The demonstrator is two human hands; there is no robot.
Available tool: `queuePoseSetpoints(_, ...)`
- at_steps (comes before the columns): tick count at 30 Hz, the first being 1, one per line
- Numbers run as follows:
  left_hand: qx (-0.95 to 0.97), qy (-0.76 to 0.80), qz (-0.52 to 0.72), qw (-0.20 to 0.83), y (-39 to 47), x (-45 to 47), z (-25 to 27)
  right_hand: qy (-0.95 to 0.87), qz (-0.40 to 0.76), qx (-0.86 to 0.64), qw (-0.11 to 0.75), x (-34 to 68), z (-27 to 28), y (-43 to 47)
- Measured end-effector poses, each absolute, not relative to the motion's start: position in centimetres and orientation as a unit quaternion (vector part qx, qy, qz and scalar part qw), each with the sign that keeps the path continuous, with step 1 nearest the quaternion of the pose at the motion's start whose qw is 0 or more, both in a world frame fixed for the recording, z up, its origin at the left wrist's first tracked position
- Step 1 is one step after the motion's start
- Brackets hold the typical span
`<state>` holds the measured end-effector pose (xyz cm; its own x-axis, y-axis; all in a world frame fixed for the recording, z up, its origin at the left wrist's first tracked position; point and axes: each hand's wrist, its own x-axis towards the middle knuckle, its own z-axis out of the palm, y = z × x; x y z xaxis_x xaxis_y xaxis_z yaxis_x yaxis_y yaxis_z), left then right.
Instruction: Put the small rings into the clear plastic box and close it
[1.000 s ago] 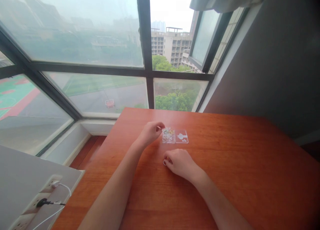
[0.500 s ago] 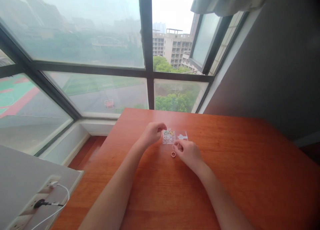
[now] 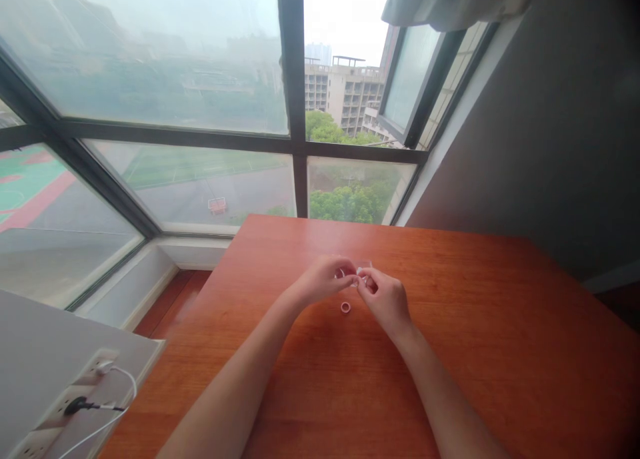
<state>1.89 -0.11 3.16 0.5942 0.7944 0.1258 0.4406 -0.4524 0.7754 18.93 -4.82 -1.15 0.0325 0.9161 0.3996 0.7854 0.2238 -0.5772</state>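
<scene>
My left hand (image 3: 325, 279) and my right hand (image 3: 387, 302) meet over the middle of the table, fingertips touching or nearly so. Both are closed in a pinch; whatever lies between the fingertips is too small and hidden to name. Just in front of them, a small pinkish ring (image 3: 345, 308) lies flat on the wooden table (image 3: 320, 379). Behind the fingers, the clear compartment box is almost wholly covered. A bit of its clear lid (image 3: 367, 265) shows past my right fingers.
Large windows with dark frames (image 3: 299, 179) rise beyond the table's far edge. To the left, a low white wall carries sockets with a black plug (image 3: 77, 406) and a white cable (image 3: 134, 386). A grey wall (image 3: 540, 132) stands at the right.
My left hand has moved right from the box's left edge to meet my right hand. My right fingers have lifted slightly away from the ring on the table. The box is now covered.
</scene>
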Motion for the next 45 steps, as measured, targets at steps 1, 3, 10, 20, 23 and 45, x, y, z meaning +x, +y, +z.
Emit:
queuePoseSetpoints(1,0.815,0.379,0.247,0.361,-0.1,1.9,3.1,-0.69,0.089,-0.616,0.37,18.9,-1.1,-4.8)
queuePoseSetpoints(3,0.812,0.384,0.253,0.359,0.0,2.0,2.9,-0.689,0.089,-0.617,0.37,18.9,-1.1,-4.8)
queuePoseSetpoints(10,0.817,0.387,0.255,0.344,0.1,2.0,2.1,-0.696,0.088,-0.619,0.354,18.8,-1.0,-4.9)
queuePoseSetpoints(20,0.801,0.428,0.269,0.321,0.7,0.7,2.5,-0.723,0.115,-0.631,0.256,18.7,-0.9,-4.9)
queuePoseSetpoints(23,0.798,0.436,0.271,0.317,0.7,0.6,2.5,-0.736,0.121,-0.63,0.218,18.5,-0.7,-5.0)
queuePoseSetpoints(45,0.805,0.432,0.279,0.296,0.9,-0.1,2.4,-0.778,0.201,-0.571,0.168,18.6,-0.2,-5.5)
